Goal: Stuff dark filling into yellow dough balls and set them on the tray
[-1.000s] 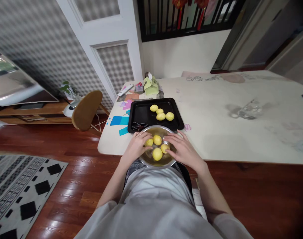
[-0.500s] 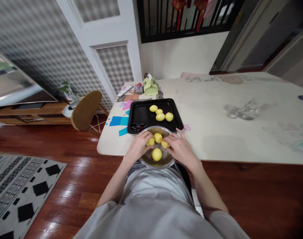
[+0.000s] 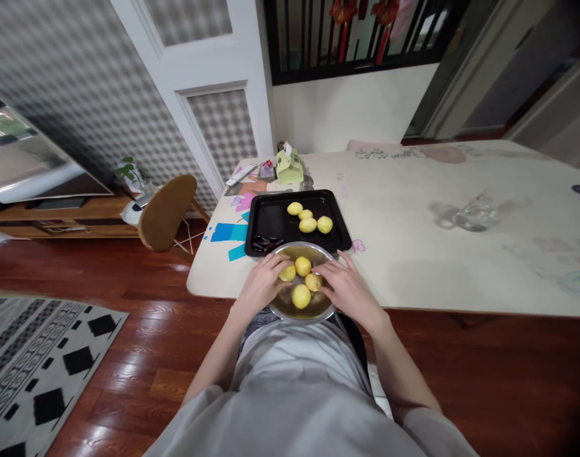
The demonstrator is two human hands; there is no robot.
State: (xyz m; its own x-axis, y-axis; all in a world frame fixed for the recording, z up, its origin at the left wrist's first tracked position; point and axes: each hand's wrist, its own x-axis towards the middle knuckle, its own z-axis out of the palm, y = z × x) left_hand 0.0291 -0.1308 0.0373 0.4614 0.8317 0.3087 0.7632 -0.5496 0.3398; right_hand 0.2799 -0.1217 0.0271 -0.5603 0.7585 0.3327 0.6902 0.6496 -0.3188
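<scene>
A steel bowl (image 3: 313, 312) sits at the table's near edge with several yellow dough balls in it. My left hand (image 3: 260, 284) rests over the bowl's left rim, fingers curled on one yellow ball (image 3: 288, 273). My right hand (image 3: 349, 287) reaches in from the right, its fingertips pinching another yellow ball (image 3: 313, 281). Two more balls, one (image 3: 302, 265) at the back and one (image 3: 301, 296) at the front, lie loose in the bowl. Behind the bowl a black baking tray (image 3: 270, 219) holds several yellow balls (image 3: 308, 224) and some dark pieces (image 3: 265, 242).
The pale table (image 3: 413, 254) carries a clear glass object (image 3: 475, 212) at the right, a green box (image 3: 290, 166), a remote (image 3: 241, 174) and coloured paper bits (image 3: 227, 231) at the left. A wooden chair (image 3: 166, 212) stands left of the table on the wood floor.
Both hands stay in the bowl, shifting the balls slightly; the right-hand ball lifted a little, then came back down toward the middle. The view shifted slightly.
</scene>
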